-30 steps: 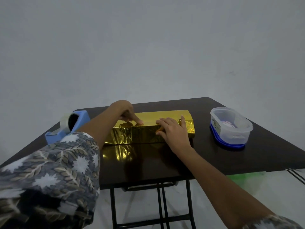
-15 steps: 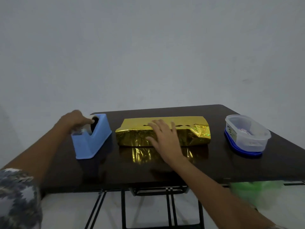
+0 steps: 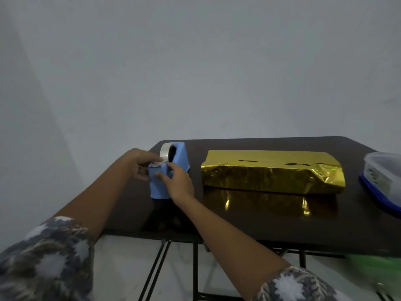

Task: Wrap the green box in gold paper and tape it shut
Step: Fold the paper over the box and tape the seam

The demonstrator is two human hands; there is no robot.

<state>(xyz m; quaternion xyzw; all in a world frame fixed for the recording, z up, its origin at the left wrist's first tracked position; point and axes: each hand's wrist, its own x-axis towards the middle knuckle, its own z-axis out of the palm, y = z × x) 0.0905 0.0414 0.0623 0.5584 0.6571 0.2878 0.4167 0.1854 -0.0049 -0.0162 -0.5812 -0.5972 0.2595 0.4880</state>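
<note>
The box, fully covered in gold paper, lies lengthwise on the dark table, with no hand on it. A blue tape dispenser with a clear tape roll stands to its left. My left hand pinches the loose tape end at the dispenser's front top. My right hand holds the dispenser's right side, fingers curled round it.
A clear plastic tub with a blue lid under it sits at the table's right edge. Something green and blurred lies below the table at the right. A plain grey wall stands behind.
My right hand left the gold-wrapped box and came over to the dispenser. My left hand stayed at the tape end. The view swung left.
</note>
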